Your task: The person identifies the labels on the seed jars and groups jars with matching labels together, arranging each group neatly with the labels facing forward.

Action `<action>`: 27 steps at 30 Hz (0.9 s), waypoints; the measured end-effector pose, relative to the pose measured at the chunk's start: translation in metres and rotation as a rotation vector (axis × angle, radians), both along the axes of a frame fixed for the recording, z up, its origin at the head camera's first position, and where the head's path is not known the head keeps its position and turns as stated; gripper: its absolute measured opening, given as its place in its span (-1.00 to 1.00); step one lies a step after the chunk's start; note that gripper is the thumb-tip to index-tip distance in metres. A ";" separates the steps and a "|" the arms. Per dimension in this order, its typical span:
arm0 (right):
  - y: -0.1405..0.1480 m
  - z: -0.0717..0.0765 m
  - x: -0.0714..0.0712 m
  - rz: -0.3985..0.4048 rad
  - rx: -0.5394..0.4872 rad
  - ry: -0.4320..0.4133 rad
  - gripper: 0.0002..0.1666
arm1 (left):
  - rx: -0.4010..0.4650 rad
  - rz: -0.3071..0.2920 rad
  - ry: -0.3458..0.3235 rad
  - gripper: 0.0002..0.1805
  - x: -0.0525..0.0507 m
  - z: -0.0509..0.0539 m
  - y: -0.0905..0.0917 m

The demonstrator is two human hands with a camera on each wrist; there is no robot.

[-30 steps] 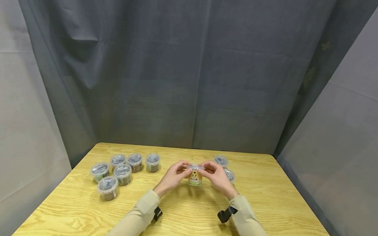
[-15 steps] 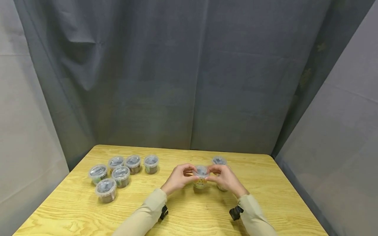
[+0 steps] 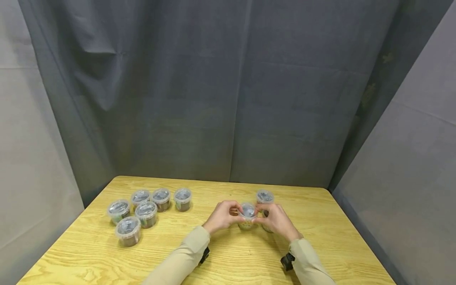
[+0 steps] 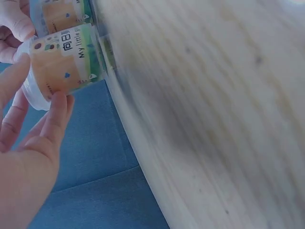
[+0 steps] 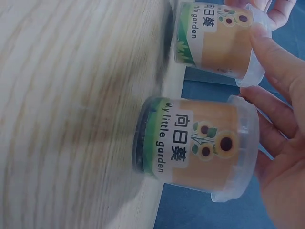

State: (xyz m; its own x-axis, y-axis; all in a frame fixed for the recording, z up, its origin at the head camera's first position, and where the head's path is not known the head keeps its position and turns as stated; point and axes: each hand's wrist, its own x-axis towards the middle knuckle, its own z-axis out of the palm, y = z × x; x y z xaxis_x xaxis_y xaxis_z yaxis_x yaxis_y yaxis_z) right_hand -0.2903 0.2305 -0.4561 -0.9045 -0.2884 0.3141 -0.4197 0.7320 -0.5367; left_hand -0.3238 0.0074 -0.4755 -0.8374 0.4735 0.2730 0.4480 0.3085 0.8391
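A clear plastic tub (image 3: 246, 225) with a sunflower label and a pale lid is between my two hands. My left hand (image 3: 222, 217) pinches its rim from the left, while my right hand (image 3: 279, 222) pinches the opposite side. The label, reading "My little garden", shows on this tub (image 4: 64, 62) in the left wrist view. Its base is at or very near the table; contact is unclear. A similar tub (image 5: 190, 143) stands upright close to my right hand in the right wrist view; in the head view that hand mostly covers it.
Another lidded tub (image 3: 265, 195) stands behind my right hand. At the left of the wooden table (image 3: 199, 253) several similar tubs stand grouped, the nearest tub (image 3: 128, 231) at the front and one tub (image 3: 183, 199) at their right. A grey curtain (image 3: 178, 99) hangs behind.
Both hands have moved to the right with the tub, bringing it beside the tubs at the right. It was tilted label-forward at first and is now more upright. The left group has stayed put.
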 end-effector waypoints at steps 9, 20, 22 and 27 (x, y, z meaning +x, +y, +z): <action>-0.002 -0.006 -0.004 0.001 0.026 -0.007 -0.82 | -0.076 0.043 -0.012 -0.84 0.000 -0.002 0.000; -0.003 -0.008 -0.006 0.007 0.021 0.002 -0.80 | -0.095 0.059 0.013 -0.84 0.001 -0.001 0.001; -0.003 -0.008 -0.005 0.004 0.017 0.001 -0.81 | -0.099 0.056 0.021 -0.84 0.002 -0.002 0.001; -0.004 -0.007 -0.004 -0.007 0.015 -0.011 -0.83 | -0.113 0.057 0.034 -0.85 0.001 -0.002 0.001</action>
